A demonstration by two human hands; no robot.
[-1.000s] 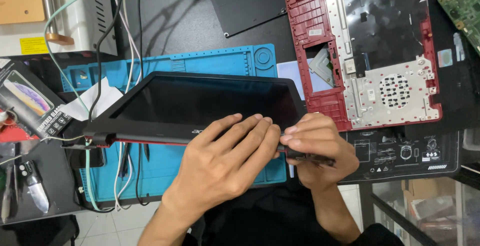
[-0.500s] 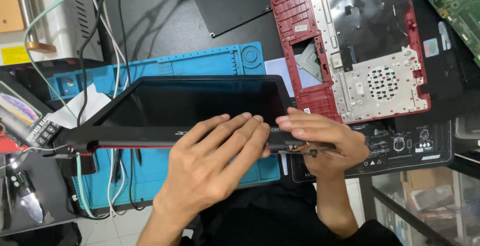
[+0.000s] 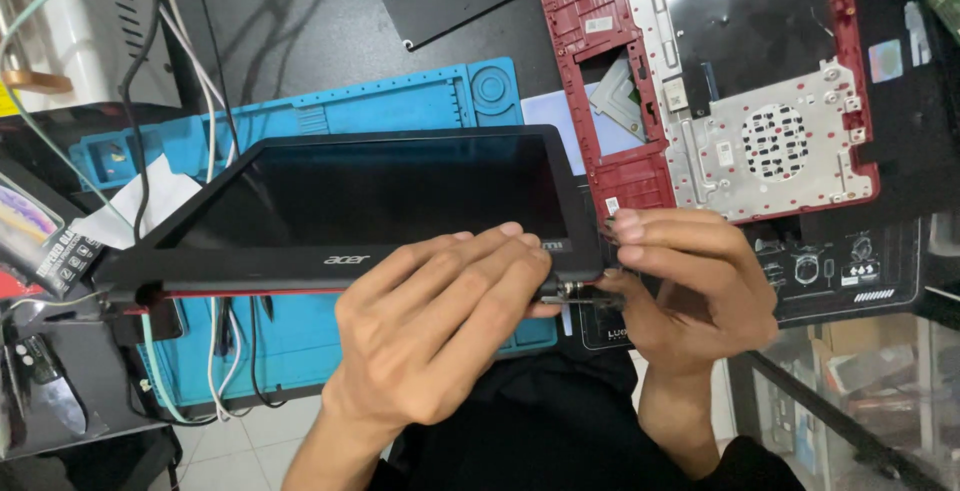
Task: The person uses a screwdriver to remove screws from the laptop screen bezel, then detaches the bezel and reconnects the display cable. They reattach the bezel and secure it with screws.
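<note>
Head view looks straight down on both hands working at the lower right corner of a black laptop screen panel with a thin red back edge. The left hand lies flat across the bottom bezel, fingers spread and pressing toward the corner. The right hand is curled around a small metal hinge bracket sticking out there, thumb below and fingers above, pinched on it. The panel itself sits tilted, its far edge resting over a blue silicone work mat on the dark table, its near edge held out past the table's edge over the person's lap.

Risks as I see them: so much of the panel hangs unsupported that a slip of the left hand could drop it to the floor. Prying or twisting at the hinge with the palm bearing on the bezel could crack the glass or snap the plastic frame. Loose white and green cables dangle under the left end and might snag. A red laptop base shell lying upside down sits just beside the right hand, close enough to be knocked.
</note>
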